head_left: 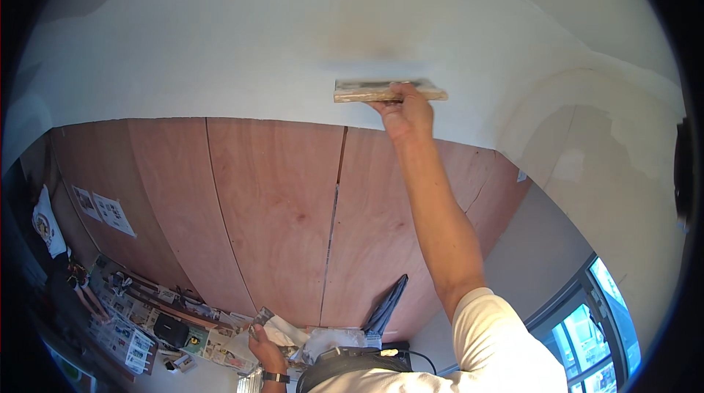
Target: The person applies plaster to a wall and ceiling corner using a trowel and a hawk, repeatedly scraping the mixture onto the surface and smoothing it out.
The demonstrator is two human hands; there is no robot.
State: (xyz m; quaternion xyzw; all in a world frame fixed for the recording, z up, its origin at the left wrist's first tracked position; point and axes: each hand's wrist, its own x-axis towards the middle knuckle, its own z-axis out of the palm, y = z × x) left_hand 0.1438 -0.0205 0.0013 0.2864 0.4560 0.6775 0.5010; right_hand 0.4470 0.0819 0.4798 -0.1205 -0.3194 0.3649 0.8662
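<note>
My right hand (407, 114) is raised on an outstretched arm, closed on a long, flat plastering trowel (352, 92) with a pale, smeared edge. The trowel is at the white overhead surface (242, 48), just above the edge of the pink plywood panels; whether it touches is hard to tell. My left hand (268, 349) is low near my body, closed round a small metal-looking tool (261, 320), perhaps a scraper, partly hidden behind the fingers.
Plywood panels (264, 210) line the wall. A person (48, 224) in a white shirt is at the far left. Newspaper-covered surfaces (136, 349) hold a black case (171, 331). A dark blue cloth (389, 305) hangs lower centre. A window (587, 334) is lower right.
</note>
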